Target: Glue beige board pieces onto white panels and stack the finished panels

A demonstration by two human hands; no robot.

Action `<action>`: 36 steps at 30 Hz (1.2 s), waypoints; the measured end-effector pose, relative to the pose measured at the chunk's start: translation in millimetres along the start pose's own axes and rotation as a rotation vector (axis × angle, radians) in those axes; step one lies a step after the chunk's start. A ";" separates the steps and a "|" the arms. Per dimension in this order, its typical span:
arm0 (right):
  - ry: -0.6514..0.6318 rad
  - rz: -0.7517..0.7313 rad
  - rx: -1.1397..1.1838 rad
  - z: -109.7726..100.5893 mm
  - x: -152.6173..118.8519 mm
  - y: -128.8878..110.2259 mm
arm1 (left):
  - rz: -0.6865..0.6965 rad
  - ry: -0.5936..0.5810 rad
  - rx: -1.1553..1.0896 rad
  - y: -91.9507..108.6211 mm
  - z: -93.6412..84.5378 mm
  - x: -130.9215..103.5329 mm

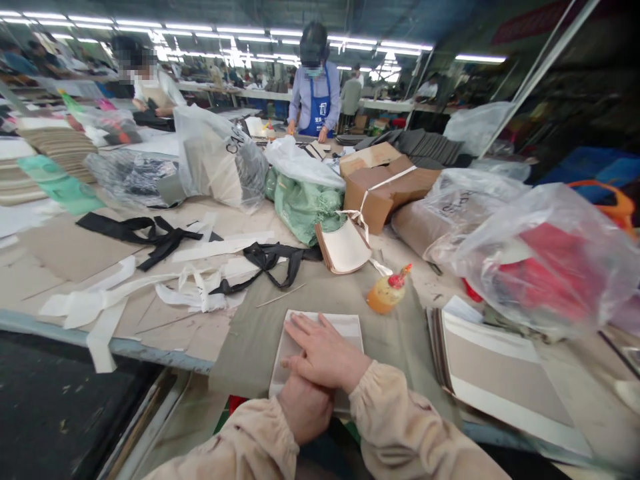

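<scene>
A pale rectangular panel (349, 329) with lighter border strips lies on an olive-grey sheet in front of me. My right hand (327, 352) rests flat on the panel with its fingers spread, crossing over my left hand. My left hand (306, 408) is bent at the panel's near part, its fingers hidden beneath the hand and wrist, so I cannot see what they hold. Just beyond the panel's right corner stands a squat bottle (386, 295) of yellow-orange liquid with a red top. A thin stick (281, 295) lies to the upper left.
Stacked pale panels (505, 373) lie at right, and a smaller stack (345, 245) ahead. Black strips (273, 261) and white strips (110, 300) spread left. Plastic bags (217, 157) and a cardboard box (387, 183) line the back. A co-worker in a blue apron (323, 100) stands across.
</scene>
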State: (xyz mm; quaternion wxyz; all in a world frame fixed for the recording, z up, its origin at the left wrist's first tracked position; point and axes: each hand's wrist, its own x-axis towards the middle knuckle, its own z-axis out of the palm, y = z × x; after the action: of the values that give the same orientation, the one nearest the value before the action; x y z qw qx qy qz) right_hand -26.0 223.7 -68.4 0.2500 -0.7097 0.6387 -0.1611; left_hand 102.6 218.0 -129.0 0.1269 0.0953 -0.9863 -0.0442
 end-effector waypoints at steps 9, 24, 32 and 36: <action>0.142 0.239 -0.071 12.9 -60.0 23.8 | -0.008 -0.043 -0.101 -2.5 -4.0 1.3; 0.734 0.636 0.672 32.3 -67.3 68.9 | -0.173 0.126 -0.319 -6.3 -29.1 4.9; 0.952 0.409 0.946 12.6 -92.9 42.7 | -0.954 0.345 -1.148 -52.7 -78.9 28.5; 0.951 0.363 0.938 0.7 -108.5 37.4 | -0.989 0.284 -1.552 -41.7 -83.4 39.6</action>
State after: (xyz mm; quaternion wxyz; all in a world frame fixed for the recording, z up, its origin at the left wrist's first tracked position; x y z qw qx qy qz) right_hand -70.9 328.7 -80.1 0.2462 -0.2608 0.6504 -0.6696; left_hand 93.9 164.1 -43.6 0.2412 0.3979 -0.5032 -0.7282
